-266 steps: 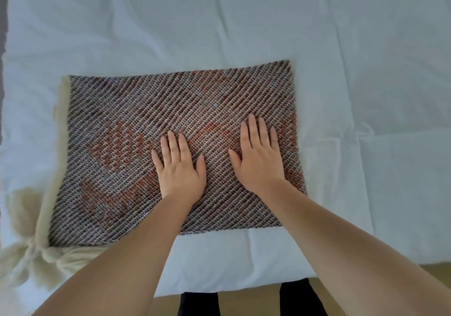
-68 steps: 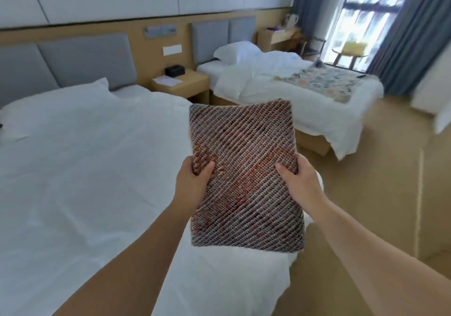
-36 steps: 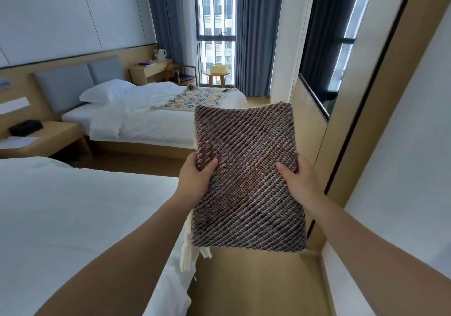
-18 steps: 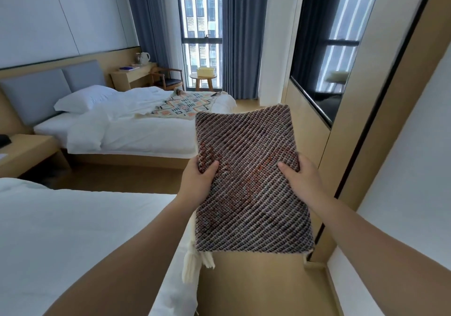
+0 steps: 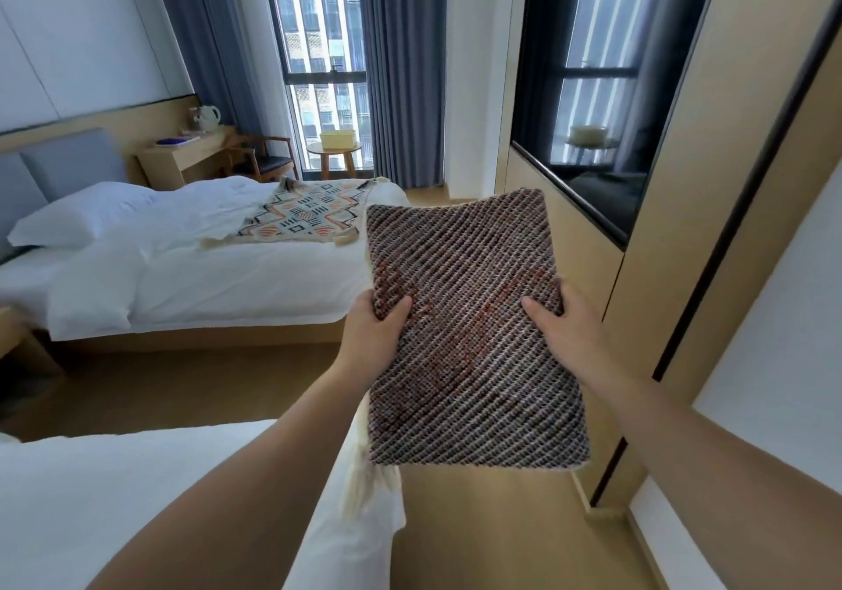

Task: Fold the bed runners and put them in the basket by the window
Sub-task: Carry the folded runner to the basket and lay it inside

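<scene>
I hold a folded brown-and-red woven bed runner (image 5: 469,330) flat in front of me at chest height. My left hand (image 5: 371,339) grips its left edge and my right hand (image 5: 562,330) grips its right edge, thumbs on top. Cream tassels (image 5: 360,484) hang below its left corner. A second runner (image 5: 305,218), cream with orange and black patterns, lies spread on the far bed (image 5: 191,270). A pale yellow basket (image 5: 337,139) sits on a small round table (image 5: 335,159) by the window.
The near white bed (image 5: 136,498) is at lower left. A wooden floor aisle (image 5: 478,535) runs between the beds and the right wall, which bears a dark TV screen (image 5: 592,102). A chair (image 5: 269,159) and desk (image 5: 182,157) stand left of the round table.
The view has swung from the near bed toward the window and moved forward along the aisle. The folded runner stays gripped in both hands the same way.
</scene>
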A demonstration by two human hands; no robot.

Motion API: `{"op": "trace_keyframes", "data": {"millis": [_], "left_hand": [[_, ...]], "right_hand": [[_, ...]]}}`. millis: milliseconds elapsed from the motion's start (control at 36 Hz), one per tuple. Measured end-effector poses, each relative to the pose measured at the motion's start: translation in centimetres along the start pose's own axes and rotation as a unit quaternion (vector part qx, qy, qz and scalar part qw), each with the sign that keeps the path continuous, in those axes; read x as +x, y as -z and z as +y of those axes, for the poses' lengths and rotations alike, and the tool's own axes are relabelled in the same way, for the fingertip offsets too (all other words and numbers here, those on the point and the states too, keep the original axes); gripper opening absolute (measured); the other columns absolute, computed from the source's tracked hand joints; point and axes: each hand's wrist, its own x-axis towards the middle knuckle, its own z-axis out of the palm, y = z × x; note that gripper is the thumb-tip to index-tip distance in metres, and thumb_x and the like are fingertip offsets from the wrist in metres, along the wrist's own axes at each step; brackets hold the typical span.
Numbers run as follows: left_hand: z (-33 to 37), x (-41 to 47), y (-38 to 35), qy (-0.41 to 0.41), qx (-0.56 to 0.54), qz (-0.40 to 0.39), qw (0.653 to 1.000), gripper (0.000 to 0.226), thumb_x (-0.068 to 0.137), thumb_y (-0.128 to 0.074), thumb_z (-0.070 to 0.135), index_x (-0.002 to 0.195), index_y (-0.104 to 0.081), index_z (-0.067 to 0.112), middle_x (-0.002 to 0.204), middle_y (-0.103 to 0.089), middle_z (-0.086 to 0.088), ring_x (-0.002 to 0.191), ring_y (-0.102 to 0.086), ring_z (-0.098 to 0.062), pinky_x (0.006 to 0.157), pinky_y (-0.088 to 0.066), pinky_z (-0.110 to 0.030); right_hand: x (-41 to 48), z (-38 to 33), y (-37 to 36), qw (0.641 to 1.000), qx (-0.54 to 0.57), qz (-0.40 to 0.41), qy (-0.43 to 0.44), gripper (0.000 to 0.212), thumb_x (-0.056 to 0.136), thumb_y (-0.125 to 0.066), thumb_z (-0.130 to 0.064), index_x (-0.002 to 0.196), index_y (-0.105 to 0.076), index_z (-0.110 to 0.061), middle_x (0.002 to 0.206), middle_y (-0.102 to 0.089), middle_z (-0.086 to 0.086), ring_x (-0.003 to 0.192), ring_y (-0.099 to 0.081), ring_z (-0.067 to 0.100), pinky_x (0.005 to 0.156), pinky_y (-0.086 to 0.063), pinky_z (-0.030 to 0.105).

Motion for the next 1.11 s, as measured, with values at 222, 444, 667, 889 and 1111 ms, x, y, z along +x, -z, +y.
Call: {"op": "trace_keyframes", "data": {"millis": [222, 444, 667, 889, 1111], "left_hand": [[-1.6, 7.3, -3.1, 0.017, -0.01, -0.021, 1.0, 0.013, 0.092, -0.061, 0.028, 0.103, -0.054, 0.026, 0.096, -0.065, 0.011, 0.091, -0.064, -0.009, 0.081, -0.05, -0.029], [-3.4, 17.0, -6.8, 0.035, 0.004, 0.011, 0.999, 0.028, 0.091, -0.061, 0.033, 0.115, -0.055, 0.019, 0.102, -0.066, 0.009, 0.091, -0.063, -0.005, 0.074, -0.049, -0.022], [-4.1, 26.7, -10.5, 0.046, 0.02, 0.066, 0.997, 0.026, 0.092, -0.061, 0.032, 0.112, -0.054, 0.018, 0.102, -0.065, 0.007, 0.092, -0.063, -0.009, 0.078, -0.049, -0.028], [-6.1, 35.6, -13.0, 0.067, 0.028, 0.085, 0.994, 0.028, 0.09, -0.062, 0.034, 0.112, -0.055, 0.018, 0.103, -0.066, 0.005, 0.093, -0.064, -0.013, 0.081, -0.051, -0.033], [-9.4, 47.0, -13.7, 0.062, 0.03, 0.077, 0.995, 0.033, 0.09, -0.063, 0.035, 0.116, -0.056, 0.016, 0.105, -0.067, 0.003, 0.093, -0.064, -0.011, 0.082, -0.05, -0.033]], "right_hand": [[7.1, 2.9, -1.4, 1.0, -0.007, 0.012, -0.011, 0.037, 0.094, -0.059, -0.033, 0.129, -0.052, -0.019, 0.108, -0.056, -0.009, 0.094, -0.052, 0.007, 0.08, -0.039, 0.022], [18.6, 6.6, -3.2, 0.999, 0.03, -0.034, -0.009, 0.036, 0.093, -0.059, -0.033, 0.126, -0.054, -0.02, 0.112, -0.061, -0.007, 0.101, -0.059, 0.013, 0.084, -0.044, 0.026], [30.9, 9.1, -4.5, 0.996, 0.049, -0.073, -0.005, 0.035, 0.093, -0.06, -0.032, 0.126, -0.055, -0.019, 0.111, -0.062, -0.006, 0.1, -0.06, 0.014, 0.089, -0.048, 0.031], [40.5, 11.2, -6.6, 0.994, 0.051, -0.099, -0.015, 0.034, 0.094, -0.059, -0.031, 0.125, -0.056, -0.019, 0.113, -0.063, -0.006, 0.101, -0.061, 0.014, 0.091, -0.049, 0.034], [51.0, 12.8, -11.0, 0.996, 0.03, -0.086, -0.01, 0.03, 0.093, -0.06, -0.032, 0.121, -0.057, -0.022, 0.112, -0.064, -0.005, 0.101, -0.061, 0.014, 0.092, -0.05, 0.035]]}}
